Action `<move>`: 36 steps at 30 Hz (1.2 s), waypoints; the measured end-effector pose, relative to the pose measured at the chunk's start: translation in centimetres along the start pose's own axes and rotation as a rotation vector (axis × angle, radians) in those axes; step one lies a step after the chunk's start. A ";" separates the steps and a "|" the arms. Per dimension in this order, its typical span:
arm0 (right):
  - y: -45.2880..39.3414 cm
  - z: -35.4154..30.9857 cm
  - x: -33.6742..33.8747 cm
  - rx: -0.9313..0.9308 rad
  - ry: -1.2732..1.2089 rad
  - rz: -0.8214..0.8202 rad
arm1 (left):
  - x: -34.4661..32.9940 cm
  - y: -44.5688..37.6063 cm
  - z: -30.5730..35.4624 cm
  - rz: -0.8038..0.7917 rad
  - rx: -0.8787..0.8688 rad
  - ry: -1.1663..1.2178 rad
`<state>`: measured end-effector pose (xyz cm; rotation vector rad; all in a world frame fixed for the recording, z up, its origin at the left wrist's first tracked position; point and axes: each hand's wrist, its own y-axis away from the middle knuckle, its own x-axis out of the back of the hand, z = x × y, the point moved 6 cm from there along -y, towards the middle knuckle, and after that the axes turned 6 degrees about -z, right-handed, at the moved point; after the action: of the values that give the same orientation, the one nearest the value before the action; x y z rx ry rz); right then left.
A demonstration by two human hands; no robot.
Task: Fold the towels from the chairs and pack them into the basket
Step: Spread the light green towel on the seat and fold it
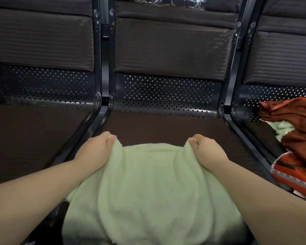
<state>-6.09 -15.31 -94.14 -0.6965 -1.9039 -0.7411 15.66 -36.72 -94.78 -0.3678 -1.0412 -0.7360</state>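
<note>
- The pale green terry towel [148,188] lay spread over the front half of the middle chair seat [148,124], a dark brown padded cushion, and hung over the seat's front edge toward the camera.
- The left hand [97,147] pinched the towel's far left corner, thumb and fingers curled tight on the cloth near the seat's left edge.
- The right hand [205,149] pinched the far right corner in the same way, lifting it slightly off the cushion.
- Between the two hands the towel's far edge sagged in a shallow curve, and long folds ran back toward the front edge.
- On the right chair seat [265,131], a crumpled red-orange patterned cloth [297,138] lay heaped toward the seat's right edge, partly covering a second pale green towel [283,128].
- The left chair seat [34,137] was of the same dark brown padding.
- Black perforated metal backs [166,92] rose behind the seats, with black metal frames [102,96] between the chairs.
</note>
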 end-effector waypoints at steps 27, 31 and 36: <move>17.1 3.2 1.5 -0.213 0.105 -0.745 | 1.2 17.3 -3.4 -1.061 0.398 0.379; 18.3 4.3 1.1 -0.326 -0.152 -0.795 | 1.5 17.9 -3.3 -1.066 0.392 0.395; 18.4 6.3 1.2 -0.376 -0.222 -0.757 | 2.5 16.2 -3.7 -0.833 0.344 0.531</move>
<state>3.28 1.62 -91.69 -0.2571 -2.2711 -1.5772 30.18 -28.40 -93.39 0.5807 -0.7648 -1.2779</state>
